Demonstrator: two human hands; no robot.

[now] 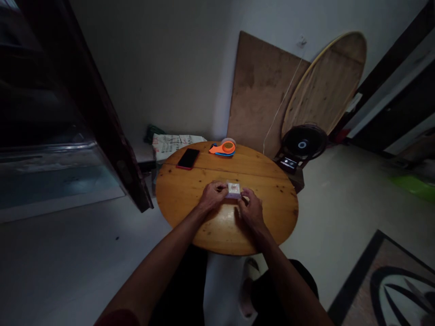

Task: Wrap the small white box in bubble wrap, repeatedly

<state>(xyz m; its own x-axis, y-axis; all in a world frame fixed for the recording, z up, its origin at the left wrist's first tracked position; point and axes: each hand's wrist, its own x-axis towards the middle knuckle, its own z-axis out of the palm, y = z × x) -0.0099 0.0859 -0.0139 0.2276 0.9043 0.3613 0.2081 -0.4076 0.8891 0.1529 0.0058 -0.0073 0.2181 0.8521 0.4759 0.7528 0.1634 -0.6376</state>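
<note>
A small white box [233, 190] with faint reddish printing on top sits between my two hands over the middle of the round wooden table [217, 226]. My left hand [213, 195] is closed, its thumb and fingertips pinching the box's left end. At the opposite end, the curled fingers of my right hand [252, 207] grip the box's right side. Beyond the hands, near the table's far edge, lies an orange and blue tape dispenser [222, 148]. A dark-screened phone [188, 159] with a red edge rests at the far left of the tabletop.
A printed paper bag [170, 142] stands behind the table's left rear. To the right is a black fan [302, 144]. A brown board [261, 86] and a round wooden top [328, 81] lean against the wall. A dark door frame [105, 117] rises at left.
</note>
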